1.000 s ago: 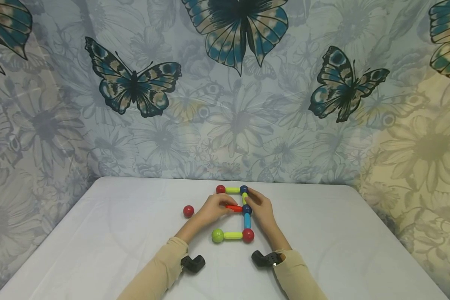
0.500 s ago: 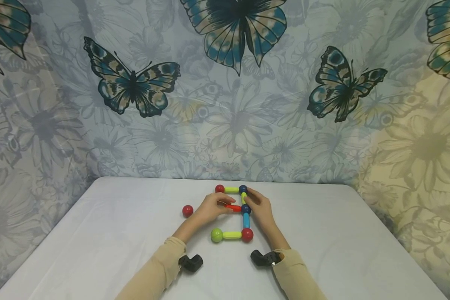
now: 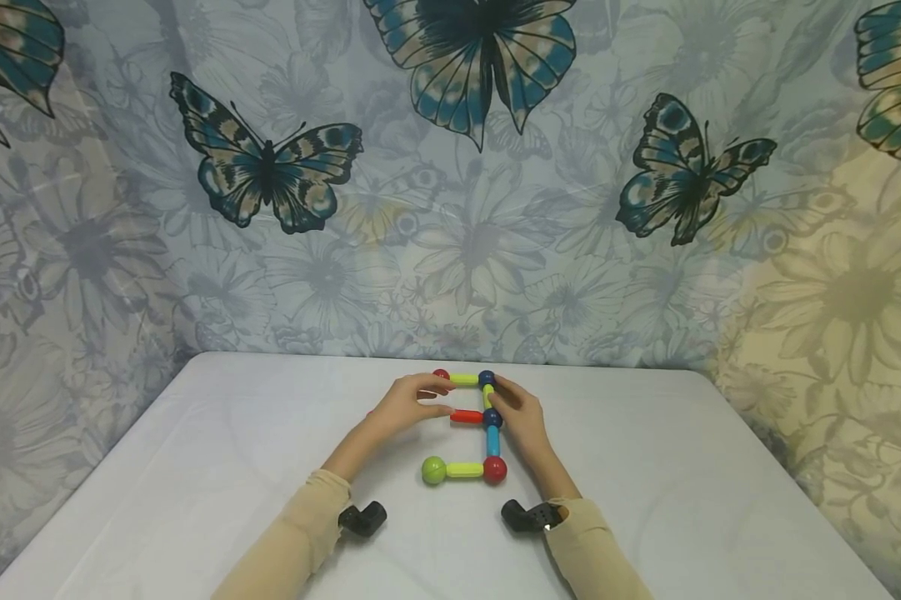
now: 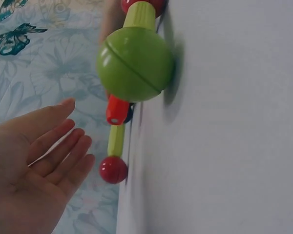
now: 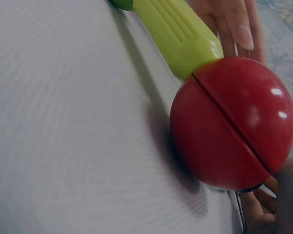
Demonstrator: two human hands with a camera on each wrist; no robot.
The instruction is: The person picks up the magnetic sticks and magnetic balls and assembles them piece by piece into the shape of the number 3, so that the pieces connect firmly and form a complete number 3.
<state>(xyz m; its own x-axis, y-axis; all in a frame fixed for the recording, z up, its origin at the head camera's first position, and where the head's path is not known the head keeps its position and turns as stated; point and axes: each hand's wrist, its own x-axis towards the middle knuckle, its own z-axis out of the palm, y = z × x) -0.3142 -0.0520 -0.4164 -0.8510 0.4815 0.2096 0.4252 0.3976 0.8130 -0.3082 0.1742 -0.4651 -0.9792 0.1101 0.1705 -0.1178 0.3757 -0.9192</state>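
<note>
A figure of coloured toy rods and balls lies on the table. In the head view, a red rod (image 3: 467,416) points left from the middle blue ball (image 3: 492,418); its left end is free. My left hand (image 3: 408,402) stands just left of that end, fingers spread and holding nothing, as the left wrist view also shows. My right hand (image 3: 521,421) holds the figure's right side, thumb by the middle blue ball and light-green rod (image 3: 488,397), fingers at the upper blue ball (image 3: 487,378). Its fingertips are partly hidden in the right wrist view.
Nearer the person, a light-green rod (image 3: 465,470) joins a green ball (image 3: 434,470) and a red ball (image 3: 495,470); a blue rod (image 3: 493,442) runs up from there. My left hand nearly covers a loose red ball. A butterfly-patterned cloth (image 3: 450,275) hangs behind the table (image 3: 683,483).
My left hand has let go of the red rod and moved left and slightly away, its fingers spreading. It now covers most of the loose red ball. My right hand has stayed in place.
</note>
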